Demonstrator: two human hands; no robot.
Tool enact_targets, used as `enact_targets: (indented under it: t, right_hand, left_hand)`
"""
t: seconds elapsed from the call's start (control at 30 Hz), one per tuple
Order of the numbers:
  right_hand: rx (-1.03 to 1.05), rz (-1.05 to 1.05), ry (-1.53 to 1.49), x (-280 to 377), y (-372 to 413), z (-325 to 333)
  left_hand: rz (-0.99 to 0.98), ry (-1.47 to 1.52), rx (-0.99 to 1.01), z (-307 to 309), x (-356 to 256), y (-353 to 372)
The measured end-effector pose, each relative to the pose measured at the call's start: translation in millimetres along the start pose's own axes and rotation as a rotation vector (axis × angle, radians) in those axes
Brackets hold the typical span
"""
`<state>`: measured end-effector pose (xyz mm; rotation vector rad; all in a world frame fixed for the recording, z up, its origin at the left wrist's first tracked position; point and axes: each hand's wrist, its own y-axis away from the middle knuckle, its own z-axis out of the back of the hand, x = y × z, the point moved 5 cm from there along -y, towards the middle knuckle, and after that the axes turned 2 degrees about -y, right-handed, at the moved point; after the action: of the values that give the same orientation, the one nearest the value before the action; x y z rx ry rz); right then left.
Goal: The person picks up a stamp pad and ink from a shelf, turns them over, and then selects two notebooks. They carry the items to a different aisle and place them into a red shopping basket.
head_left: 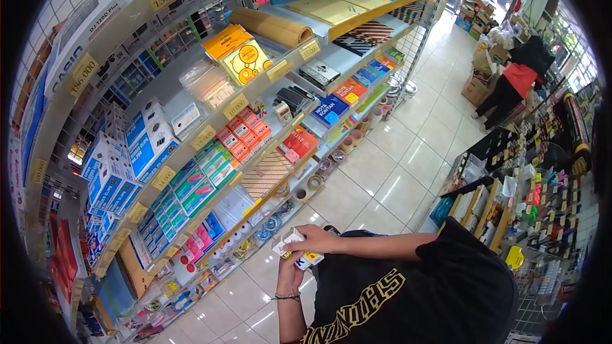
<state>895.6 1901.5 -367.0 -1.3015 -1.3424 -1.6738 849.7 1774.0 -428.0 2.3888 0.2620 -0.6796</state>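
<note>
Small white boxes [310,259] with blue and yellow lettering are held close in front of my black shirt. My right hand [317,240] reaches over them from above, its fingers closed around the upper ones. Below, my left hand [291,272], with a dark bracelet at the wrist, grips the boxes from underneath. The two hands meet at the boxes, and the fingers cover part of them. Beside the hands stands a stationery shelf [245,185], its lower levels nearest to them.
On the shelf are blue-and-white clip boxes [150,140], red-orange boxes [244,132], green boxes [204,175], receipt books [329,109] and a brown paper roll [271,25]. A tiled aisle [382,172] runs beside it. A person [519,79] bends near cartons [477,89]. Pens hang on a rack [542,216].
</note>
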Motion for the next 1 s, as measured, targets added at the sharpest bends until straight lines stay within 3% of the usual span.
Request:
enact_targets:
  t: [0.1, 0.17, 0.2, 0.3, 0.37, 0.5, 0.7, 0.77, 0.83, 0.93, 1.0]
  right_hand:
    - [0.036, -0.028, 0.095, 0.2, 5.7, 14.9]
    - [0.059, 0.161, 0.021, -1.6, 5.4, 28.5]
    - [0.138, 0.076, -0.043, -8.3, 7.0, 41.9]
    - [0.169, 0.096, -0.028, 8.2, 11.4, 118.5]
    - [0.077, 0.238, 0.025, 14.0, 10.5, 186.7]
    - [-0.286, 0.242, -0.164, 32.0, 9.5, 337.4]
    - [-0.747, 0.391, 0.014, 72.5, -15.5, 548.4]
    - [-0.843, 0.537, 0.14, 72.7, -41.1, 617.0]
    - [-0.916, 0.622, 0.369, 96.1, -51.8, 664.8]
    - [-0.997, 0.548, 0.437, 124.1, -67.8, 714.2]
    - [-1.185, 0.497, 0.777, 129.5, -82.6, 749.0]
  left_hand:
    - [0.028, 0.036, 0.005, -3.0, 12.5, -9.1]
    - [-0.009, 0.005, -0.038, -5.2, 17.9, -15.9]
    - [-0.026, 0.004, -0.03, -10.1, 19.4, -17.8]
    - [0.007, 0.089, 0.045, -36.4, 22.4, -18.8]
    - [-0.029, 0.093, -0.018, -39.4, 31.3, -24.5]
    - [-0.079, 0.068, -0.124, -51.9, 48.6, -54.0]
    - [-0.198, 0.253, -0.28, -87.8, 84.3, -103.4]
    - [-0.21, 0.153, -0.365, -106.2, 97.1, -120.6]
    - [-0.24, 0.257, -0.443, -126.6, 114.5, -128.0]
    - [-0.233, 0.243, -0.484, -155.7, 130.0, -135.4]
    - [-0.228, 0.22, -0.487, -172.7, 135.3, -137.2]
